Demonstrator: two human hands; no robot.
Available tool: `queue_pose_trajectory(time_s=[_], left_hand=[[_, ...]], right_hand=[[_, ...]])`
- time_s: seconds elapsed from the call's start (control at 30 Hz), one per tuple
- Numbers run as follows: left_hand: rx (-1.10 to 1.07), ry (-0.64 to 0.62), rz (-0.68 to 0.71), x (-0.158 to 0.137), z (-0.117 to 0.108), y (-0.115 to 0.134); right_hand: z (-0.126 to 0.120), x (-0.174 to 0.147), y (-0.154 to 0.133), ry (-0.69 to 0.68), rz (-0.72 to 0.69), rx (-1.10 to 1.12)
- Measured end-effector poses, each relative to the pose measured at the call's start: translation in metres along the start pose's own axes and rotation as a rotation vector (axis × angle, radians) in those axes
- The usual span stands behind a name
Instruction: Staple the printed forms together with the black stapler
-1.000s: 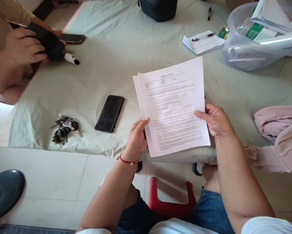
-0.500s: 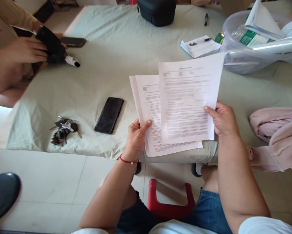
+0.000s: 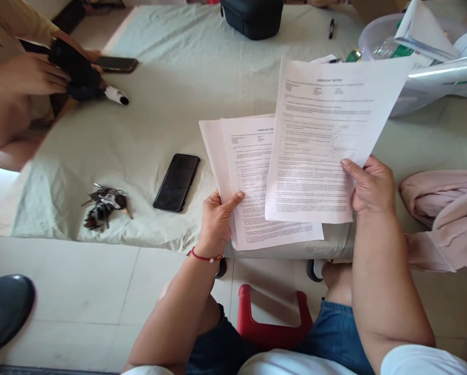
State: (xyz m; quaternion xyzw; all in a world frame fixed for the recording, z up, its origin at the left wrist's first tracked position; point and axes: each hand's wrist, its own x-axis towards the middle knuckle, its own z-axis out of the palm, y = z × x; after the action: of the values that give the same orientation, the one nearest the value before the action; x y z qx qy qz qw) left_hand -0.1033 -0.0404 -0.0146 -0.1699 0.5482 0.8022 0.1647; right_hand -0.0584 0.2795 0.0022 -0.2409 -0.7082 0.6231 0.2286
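My left hand (image 3: 219,219) is closed on a few printed sheets (image 3: 252,177), its thumb lying on top at their left edge. In my right hand (image 3: 371,185) is another printed sheet (image 3: 319,135), pinched at its lower right edge and raised over the right part of the others. That sheet's heading looks like "OVERLEAF NOTES"; the small print is too fine to read. A black phone (image 3: 176,182) lies on the cloth left of my left hand, and a bunch of keys (image 3: 106,205) sits further left.
A pale green cloth (image 3: 171,78) covers the table. At the back stands a black case (image 3: 252,18); a clear plastic tub (image 3: 405,107) with papers is at right. Pink fabric (image 3: 444,208) lies at the right edge. Another person's hand (image 3: 34,78) holds a black device (image 3: 75,70).
My right hand has moved right and up with its sheet, uncovering more of the sheets in my left hand. The sheet now covers part of the notepad and tub. My left hand stays nearly in place.
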Motion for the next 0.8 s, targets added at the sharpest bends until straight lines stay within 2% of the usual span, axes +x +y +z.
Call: queue_pose_trajectory(time_s=[0.13, 0.27, 0.47, 0.67, 0.8], left_hand=[[-0.005, -0.007, -0.009, -0.001, 0.0, 0.001], [-0.017, -0.016, -0.014, -0.001, 0.0, 0.0], [-0.014, -0.01, -0.009, -0.002, 0.0, -0.002], [0.003, -0.018, -0.006, -0.003, 0.001, -0.002], [-0.004, -0.017, -0.02, -0.002, 0.002, 0.0]], right_hand=[[0.005, -0.006, -0.004, -0.13, 0.149, 0.005], [0.01, -0.009, -0.004, -0.198, 0.279, -0.011], [0.016, -0.012, -0.008, -0.324, 0.329, 0.008], [0.018, -0.013, -0.01, -0.366, 0.369, 0.002], [0.017, -0.013, -0.005, -0.355, 0.319, -0.091]])
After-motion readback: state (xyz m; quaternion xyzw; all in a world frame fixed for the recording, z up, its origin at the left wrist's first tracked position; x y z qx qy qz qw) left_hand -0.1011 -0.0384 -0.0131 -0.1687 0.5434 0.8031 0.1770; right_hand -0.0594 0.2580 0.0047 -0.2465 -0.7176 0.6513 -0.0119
